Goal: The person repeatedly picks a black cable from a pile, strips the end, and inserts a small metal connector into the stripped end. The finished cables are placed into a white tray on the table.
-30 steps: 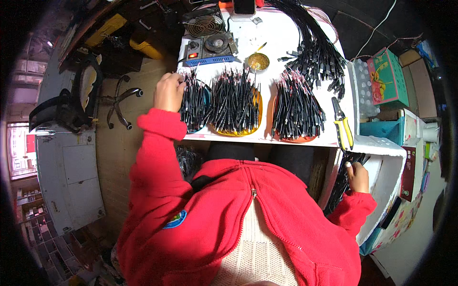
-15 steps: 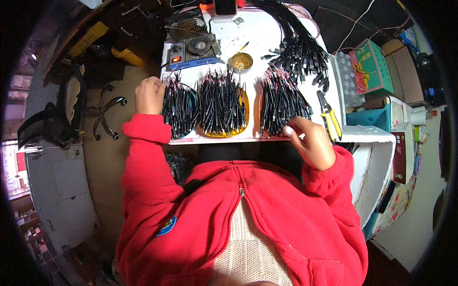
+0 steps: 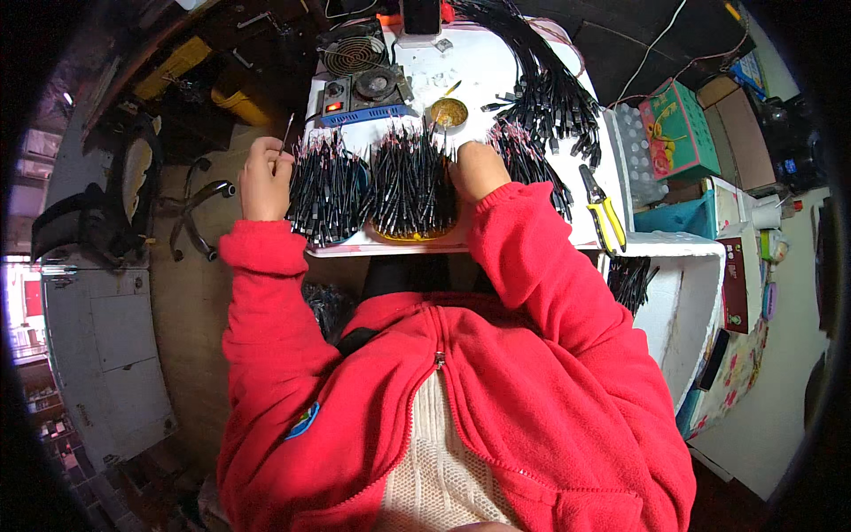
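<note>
My left hand (image 3: 265, 180) is closed at the left end of the table, its fingers pinching a thin dark cable (image 3: 289, 129) that sticks up. Beside it stands the left bundle of short black cables (image 3: 326, 191) with bare reddish wire ends upward. The middle bundle of cables (image 3: 409, 182) sits in a yellow container (image 3: 417, 237). My right hand (image 3: 480, 170) reaches to the right edge of that middle bundle, with curled fingers; their tips are hidden. Partly behind my right hand and sleeve is the right bundle of cables (image 3: 530, 164).
A blue-based soldering device (image 3: 368, 113) with a lit red switch and a round tin of amber material (image 3: 448, 113) are behind the bundles. Long black cables (image 3: 554, 97) drape at the back right. Yellow-handled wire strippers (image 3: 605, 217) lie at the right edge.
My right hand has moved left from the front of the right bundle to the middle bundle. My left hand has shifted slightly, and a thin cable now shows above its fingers.
</note>
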The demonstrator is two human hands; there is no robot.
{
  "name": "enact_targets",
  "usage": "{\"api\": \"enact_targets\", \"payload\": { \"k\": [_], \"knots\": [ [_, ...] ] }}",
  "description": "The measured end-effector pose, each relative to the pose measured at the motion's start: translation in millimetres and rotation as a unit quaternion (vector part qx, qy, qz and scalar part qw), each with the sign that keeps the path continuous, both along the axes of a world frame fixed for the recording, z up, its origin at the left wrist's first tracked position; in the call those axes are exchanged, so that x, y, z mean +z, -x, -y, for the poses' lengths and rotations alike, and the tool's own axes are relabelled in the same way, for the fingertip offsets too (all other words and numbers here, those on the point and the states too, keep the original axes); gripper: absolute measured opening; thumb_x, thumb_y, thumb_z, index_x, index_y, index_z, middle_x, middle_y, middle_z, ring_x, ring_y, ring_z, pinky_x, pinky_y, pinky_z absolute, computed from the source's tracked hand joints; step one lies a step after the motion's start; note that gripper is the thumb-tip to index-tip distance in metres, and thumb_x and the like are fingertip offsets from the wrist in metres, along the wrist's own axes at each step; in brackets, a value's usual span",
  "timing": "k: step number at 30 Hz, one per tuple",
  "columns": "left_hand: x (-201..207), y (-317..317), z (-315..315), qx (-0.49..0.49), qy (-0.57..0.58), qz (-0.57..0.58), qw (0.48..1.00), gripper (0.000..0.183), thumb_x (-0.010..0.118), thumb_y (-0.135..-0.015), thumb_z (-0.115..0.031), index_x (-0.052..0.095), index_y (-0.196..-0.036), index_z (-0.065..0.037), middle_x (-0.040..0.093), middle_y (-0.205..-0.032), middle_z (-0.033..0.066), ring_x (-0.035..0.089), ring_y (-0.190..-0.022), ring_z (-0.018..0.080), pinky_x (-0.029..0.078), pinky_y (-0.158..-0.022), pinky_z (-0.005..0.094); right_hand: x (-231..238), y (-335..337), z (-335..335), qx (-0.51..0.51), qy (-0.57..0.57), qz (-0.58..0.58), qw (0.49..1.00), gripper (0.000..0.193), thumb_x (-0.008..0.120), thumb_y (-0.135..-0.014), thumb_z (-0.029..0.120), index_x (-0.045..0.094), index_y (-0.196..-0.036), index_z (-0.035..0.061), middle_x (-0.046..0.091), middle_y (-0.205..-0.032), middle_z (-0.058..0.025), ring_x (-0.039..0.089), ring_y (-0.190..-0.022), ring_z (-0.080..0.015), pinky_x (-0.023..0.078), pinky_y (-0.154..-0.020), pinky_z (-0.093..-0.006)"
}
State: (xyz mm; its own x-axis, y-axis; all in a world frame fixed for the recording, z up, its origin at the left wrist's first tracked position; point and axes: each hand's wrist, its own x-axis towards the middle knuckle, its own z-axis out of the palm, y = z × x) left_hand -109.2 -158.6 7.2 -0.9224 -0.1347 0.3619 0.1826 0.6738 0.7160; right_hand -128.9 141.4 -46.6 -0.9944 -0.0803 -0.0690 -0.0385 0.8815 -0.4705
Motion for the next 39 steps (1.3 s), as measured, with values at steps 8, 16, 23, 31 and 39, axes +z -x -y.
{"api": "enact_targets", "payload": {
  "k": [8, 16, 23, 31, 39],
  "knots": [
    [31, -65, -64, -0.167, -0.465, 0.158, 0.855, 0.015, 0.050, -0.097, -0.010, 0.054, -0.106, 0.001, 0.055, -0.072, 0.0037, 0.041, -0.054, 0.0050, 0.032, -0.047, 0.0183, -6, -1, -11, -0.028, 0.074, -0.082, 0.993, 0.021, 0.066, -0.078, 0.016, 0.067, -0.078, -0.0048, 0.066, -0.069, -0.0213, 0.066, -0.063, -0.0317, 0.054, -0.065, -0.0377],
    [28, -79, -110, -0.201, -0.516, 0.210, 0.805, 0.015, 0.049, -0.098, -0.013, 0.054, -0.103, -0.001, 0.056, -0.070, 0.0052, 0.041, -0.053, 0.0042, 0.028, -0.045, 0.0161, 6, -8, -13, -0.014, 0.178, -0.037, 0.983, 0.022, 0.069, -0.076, 0.020, 0.069, -0.079, -0.0022, 0.066, -0.078, -0.0226, 0.066, -0.078, -0.0369, 0.052, -0.075, -0.0427],
    [29, -84, -120, -0.199, -0.550, 0.181, 0.791, 0.012, 0.049, -0.097, -0.011, 0.054, -0.102, -0.002, 0.058, -0.073, 0.0086, 0.040, -0.049, 0.0069, 0.031, -0.046, 0.0175, 49, -29, -8, 0.044, 0.166, -0.131, 0.976, 0.018, 0.063, -0.084, 0.014, 0.065, -0.090, -0.0028, 0.067, -0.079, -0.0183, 0.067, -0.072, -0.0279, 0.051, -0.066, -0.0342],
    [37, -96, -148, -0.176, -0.575, 0.144, 0.786, 0.012, 0.052, -0.096, -0.013, 0.058, -0.100, -0.004, 0.064, -0.094, 0.0072, 0.058, -0.081, 0.0117, 0.049, -0.065, 0.0252, 102, -112, -20, 0.109, 0.569, 0.075, 0.811, 0.014, 0.060, -0.093, 0.012, 0.060, -0.092, -0.0011, 0.062, -0.077, -0.0018, 0.056, -0.068, -0.0065, 0.046, -0.062, -0.0213],
    [47, -112, -177, -0.232, -0.586, 0.165, 0.759, 0.019, 0.053, -0.096, -0.016, 0.061, -0.108, -0.003, 0.064, -0.097, 0.0047, 0.060, -0.079, 0.0121, 0.052, -0.062, 0.0284, 94, -132, -23, 0.114, 0.564, 0.051, 0.816, 0.015, 0.058, -0.094, 0.013, 0.060, -0.088, -0.0004, 0.061, -0.072, -0.0008, 0.057, -0.065, -0.0070, 0.047, -0.059, -0.0228]
  ]
}}
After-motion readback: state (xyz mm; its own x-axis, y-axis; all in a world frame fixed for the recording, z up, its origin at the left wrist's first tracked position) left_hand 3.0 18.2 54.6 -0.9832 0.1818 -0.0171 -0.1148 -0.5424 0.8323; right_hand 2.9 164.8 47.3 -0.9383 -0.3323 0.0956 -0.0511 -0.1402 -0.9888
